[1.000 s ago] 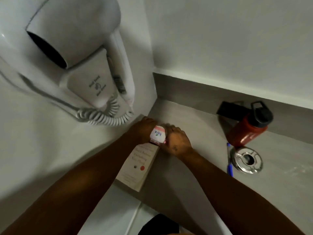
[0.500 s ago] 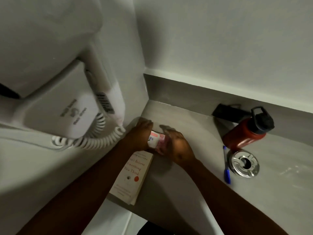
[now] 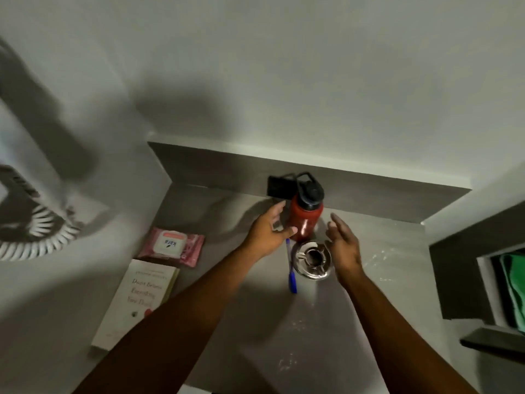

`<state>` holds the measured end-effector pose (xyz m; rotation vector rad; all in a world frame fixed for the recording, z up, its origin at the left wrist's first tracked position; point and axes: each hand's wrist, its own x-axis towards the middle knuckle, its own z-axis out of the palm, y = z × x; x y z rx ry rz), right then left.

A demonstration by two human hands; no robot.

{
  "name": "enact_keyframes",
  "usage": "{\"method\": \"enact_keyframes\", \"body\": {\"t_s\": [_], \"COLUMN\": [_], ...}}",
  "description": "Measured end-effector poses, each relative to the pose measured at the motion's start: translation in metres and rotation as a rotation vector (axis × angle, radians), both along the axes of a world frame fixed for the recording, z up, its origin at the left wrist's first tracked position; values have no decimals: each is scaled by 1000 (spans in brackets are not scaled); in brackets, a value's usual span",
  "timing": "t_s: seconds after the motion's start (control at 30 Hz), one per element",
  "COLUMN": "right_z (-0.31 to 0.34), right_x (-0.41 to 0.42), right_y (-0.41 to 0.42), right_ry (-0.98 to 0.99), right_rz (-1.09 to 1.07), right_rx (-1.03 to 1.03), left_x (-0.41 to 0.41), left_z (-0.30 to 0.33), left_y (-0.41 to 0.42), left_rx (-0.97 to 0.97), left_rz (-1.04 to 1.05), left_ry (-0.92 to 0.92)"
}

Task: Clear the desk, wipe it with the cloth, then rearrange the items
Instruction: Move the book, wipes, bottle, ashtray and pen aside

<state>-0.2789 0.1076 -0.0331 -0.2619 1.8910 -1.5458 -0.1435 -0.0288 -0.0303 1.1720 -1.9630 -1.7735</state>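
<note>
A red bottle [image 3: 304, 220] with a black lid stands near the back of the grey desk [image 3: 255, 322]. My left hand [image 3: 268, 231] is open just left of the bottle, thumb close to its base. My right hand [image 3: 343, 245] is open on the bottle's right, a little apart from it. A pink pack of wipes [image 3: 172, 245] lies flat at the left, beyond a white book [image 3: 136, 302]. In front of the bottle lie a blue pen [image 3: 291, 275] and a shiny metal ashtray [image 3: 312, 260]. A black object [image 3: 279, 187] leans against the back ledge behind the bottle.
A wall-mounted hair dryer with a coiled white cord [image 3: 37, 237] hangs at the left. A dark shelf unit [image 3: 466, 268] at the right holds something green [image 3: 512, 291]. White specks mark the desk surface at the right.
Both hands let go of the wipes pack, which now lies on the desk beyond the book, and moved right to either side of the red bottle. The view swung right.
</note>
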Motion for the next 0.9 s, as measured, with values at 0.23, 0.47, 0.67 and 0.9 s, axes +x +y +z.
{"method": "enact_keyframes", "body": {"t_s": [0.23,0.47,0.67,0.9], "right_z": [3,24,35,30], "right_x": [3,40,109,173], "right_y": [-13,-63,-169,-273], "right_ry": [-147,-126,-160,-187], "right_rz": [195,211,384,488], "right_rx": [-108,-148,-204,-113], "left_x": [-21,13,95,163], "left_z": [2,11,31,35], "left_y": [22,-14,-92,-167], "left_rx": [-17,-122,-262,-315], "left_rz": [73,143,351,471], "left_ry": [56,98,-15,-57]}}
